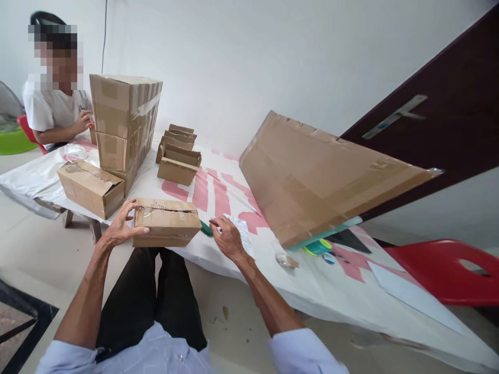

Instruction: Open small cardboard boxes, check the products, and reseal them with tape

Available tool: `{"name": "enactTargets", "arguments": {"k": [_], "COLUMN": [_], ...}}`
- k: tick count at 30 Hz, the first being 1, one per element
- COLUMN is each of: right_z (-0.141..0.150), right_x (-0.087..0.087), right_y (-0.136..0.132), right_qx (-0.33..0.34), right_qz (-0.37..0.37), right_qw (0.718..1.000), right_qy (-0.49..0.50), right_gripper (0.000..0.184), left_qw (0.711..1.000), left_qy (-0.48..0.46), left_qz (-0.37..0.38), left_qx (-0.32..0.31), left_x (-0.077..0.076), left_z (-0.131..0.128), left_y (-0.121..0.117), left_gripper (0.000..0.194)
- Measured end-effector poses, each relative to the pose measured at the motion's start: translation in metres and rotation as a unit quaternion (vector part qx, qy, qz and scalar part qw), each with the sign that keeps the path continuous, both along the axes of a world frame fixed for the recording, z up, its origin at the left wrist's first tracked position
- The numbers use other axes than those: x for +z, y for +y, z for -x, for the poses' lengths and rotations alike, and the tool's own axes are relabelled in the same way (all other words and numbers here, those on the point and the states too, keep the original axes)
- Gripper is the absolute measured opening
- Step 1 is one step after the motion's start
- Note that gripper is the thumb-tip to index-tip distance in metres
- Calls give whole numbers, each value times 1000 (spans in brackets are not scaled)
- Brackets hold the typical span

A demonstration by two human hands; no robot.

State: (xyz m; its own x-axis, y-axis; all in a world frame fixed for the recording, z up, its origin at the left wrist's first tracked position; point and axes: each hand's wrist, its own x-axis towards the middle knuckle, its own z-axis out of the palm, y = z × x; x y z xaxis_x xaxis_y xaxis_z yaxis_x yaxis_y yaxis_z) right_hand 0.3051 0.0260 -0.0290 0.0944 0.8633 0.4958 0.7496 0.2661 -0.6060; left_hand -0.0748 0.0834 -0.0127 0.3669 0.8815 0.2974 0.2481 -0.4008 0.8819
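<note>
In front of me at the table edge is a cardboard box, its top flaps almost meeting with a narrow dark gap between them. My left hand grips its left end, thumb along the near side and fingers at the top. To the right of the box, my right hand hovers over the table with fingers bent together. Whether anything small is between those fingers is hidden. A dark green object shows between the box and my right hand. Partly under that hand lies a white patterned sheet.
Stacked boxes stand left, with another closed box before them. Several opened cartons sit farther back. A large cardboard panel leans at right, near a tape roll and a red chair. A person sits far left.
</note>
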Motion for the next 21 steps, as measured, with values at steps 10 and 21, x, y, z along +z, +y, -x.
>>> {"name": "enactTargets", "arguments": {"k": [10, 21], "right_z": [0, 20], "right_x": [36, 63], "right_y": [-18, -56], "right_qx": [126, 230], "right_qz": [109, 92], "right_qw": [857, 824], "right_qy": [488, 510], "right_gripper": [37, 38], "left_qw": [999, 972], "left_qy": [7, -62], "left_qz": [-9, -108], "left_qx": [35, 199], "left_x": [0, 29], "left_z": [-2, -17], "left_y": [10, -17], "left_gripper": [73, 63]}}
